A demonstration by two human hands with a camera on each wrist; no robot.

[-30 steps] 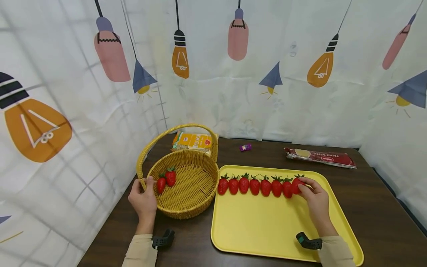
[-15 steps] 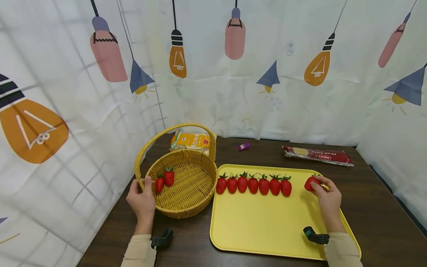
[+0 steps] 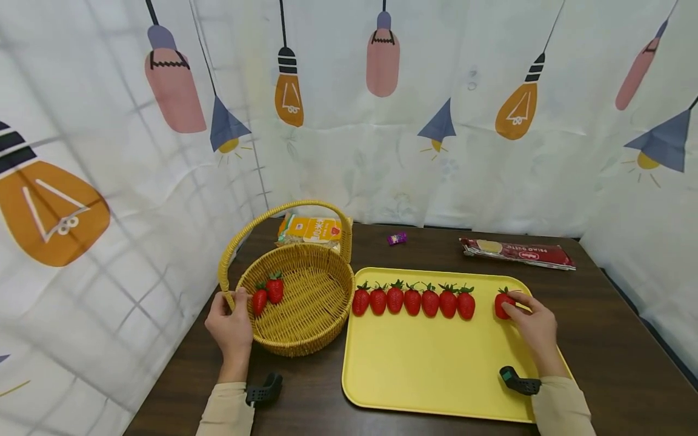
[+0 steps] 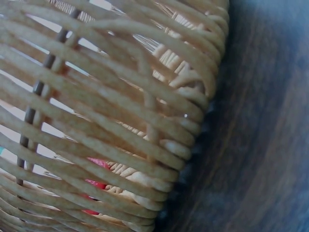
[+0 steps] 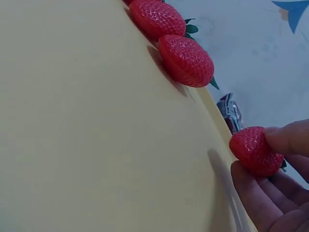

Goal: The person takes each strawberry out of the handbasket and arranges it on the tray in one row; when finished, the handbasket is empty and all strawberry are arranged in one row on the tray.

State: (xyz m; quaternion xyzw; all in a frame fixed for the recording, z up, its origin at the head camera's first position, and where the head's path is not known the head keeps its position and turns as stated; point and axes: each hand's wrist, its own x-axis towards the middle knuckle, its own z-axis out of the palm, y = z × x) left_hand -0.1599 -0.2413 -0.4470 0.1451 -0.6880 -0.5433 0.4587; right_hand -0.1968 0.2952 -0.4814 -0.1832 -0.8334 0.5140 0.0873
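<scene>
My left hand (image 3: 231, 327) grips the yellow wicker basket (image 3: 305, 321) at its left side, where the arched handle meets the rim. Two strawberries (image 3: 275, 289) lie inside, near that side. Over the right part of the yellow tray (image 3: 425, 369), my right hand (image 3: 537, 330) pinches a strawberry (image 5: 256, 150) between thumb and fingers. A gap parts it from a row of several strawberries (image 3: 412, 301) along the tray's back edge. The left wrist view is filled by the basket's woven wall (image 4: 96, 96), with some red showing through; the left hand is not seen there.
Behind the basket lies a yellow food packet (image 3: 313, 230). A small purple wrapped sweet (image 3: 397, 238) and a long red packet (image 3: 518, 253) lie at the back of the dark wooden table (image 3: 616, 363). A printed curtain (image 3: 338, 163) hangs behind and to the sides.
The strawberry in my right hand has moved from the right end of the row farther right, apart from the others. My left hand stays on the basket.
</scene>
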